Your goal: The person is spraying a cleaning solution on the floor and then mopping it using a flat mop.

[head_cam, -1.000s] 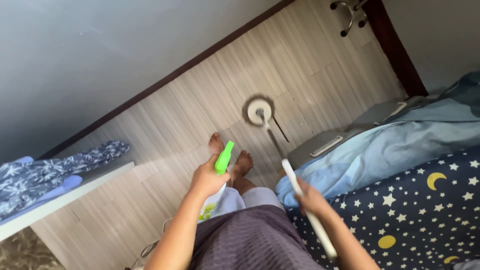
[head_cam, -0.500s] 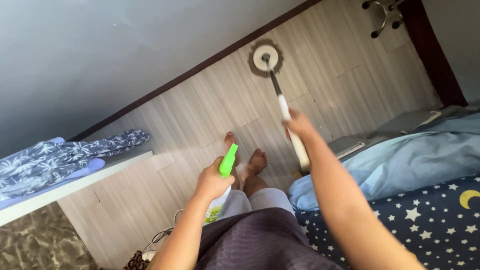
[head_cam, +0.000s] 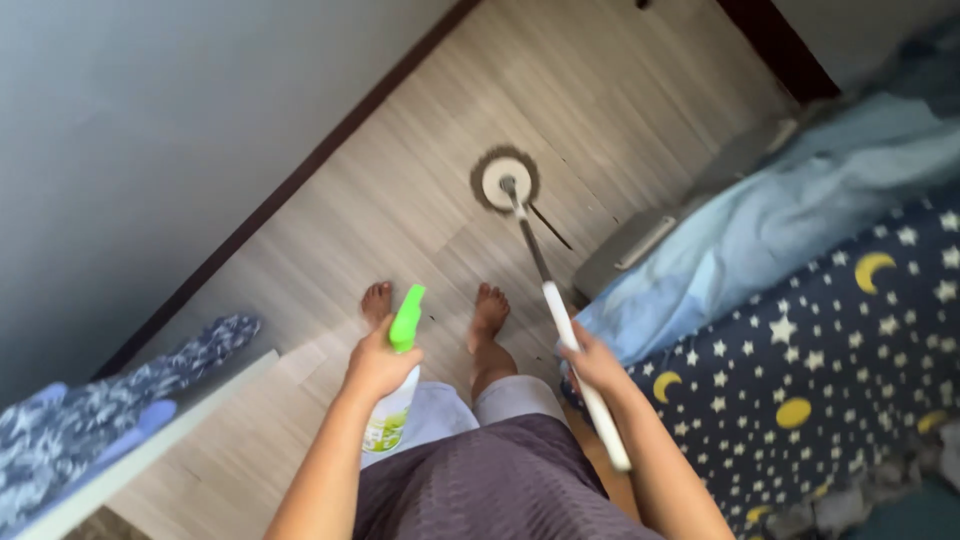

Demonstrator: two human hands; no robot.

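Person standing barefoot on pale wood-plank floor (head_cam: 330, 230), camera looking straight down. Left hand (head_cam: 378, 362) clenched around neck of a spray bottle (head_cam: 396, 392); bright green trigger head sticks up past the knuckles, pointing toward the floor ahead, white body with green label hangs below the hand against the light shorts. Right hand (head_cam: 596, 363) wrapped around white grip of a mop handle (head_cam: 570, 350), the upper end running back past the forearm. Handle slopes down and forward, turning to dark metal, to a round mop head (head_cam: 505, 180), white disc ringed with dark fringe, lying flat on the floor well ahead of the feet (head_cam: 488, 310). Thin shadow of the shaft falls on the floor beside it. Both feet flat, bottle between them in the view. Bed (head_cam: 830, 350) close on the right: navy sheet with yellow moons and white stars, light blue blanket (head_cam: 780, 230) bunched along its edge. Lower left, a white table (head_cam: 150, 450) edge carrying blue patterned cloth (head_cam: 90, 420). Grey wall along the left, dark baseboard (head_cam: 300, 180) at its foot.
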